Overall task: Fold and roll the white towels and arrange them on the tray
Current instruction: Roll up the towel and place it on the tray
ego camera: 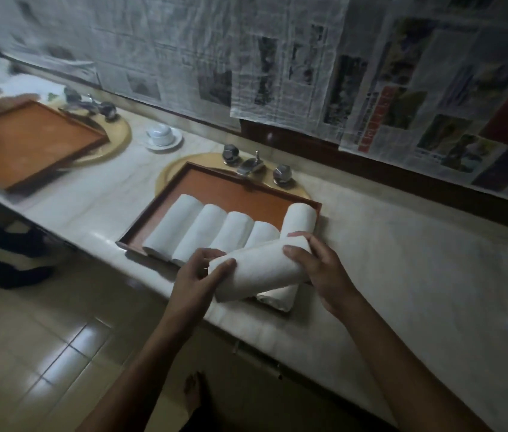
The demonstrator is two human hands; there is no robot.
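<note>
Both hands grasping one white rolled terry towel (259, 271): left hand (198, 275) pinches its near end, right hand (315, 269) wraps the far end, tilted above the orange wooden tray's (231, 185) front edge, five smooth rolls (202, 229) inside.

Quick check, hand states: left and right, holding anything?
Left hand: grips the near end of the rolled towel.
Right hand: grips the same towel's far end.
</note>
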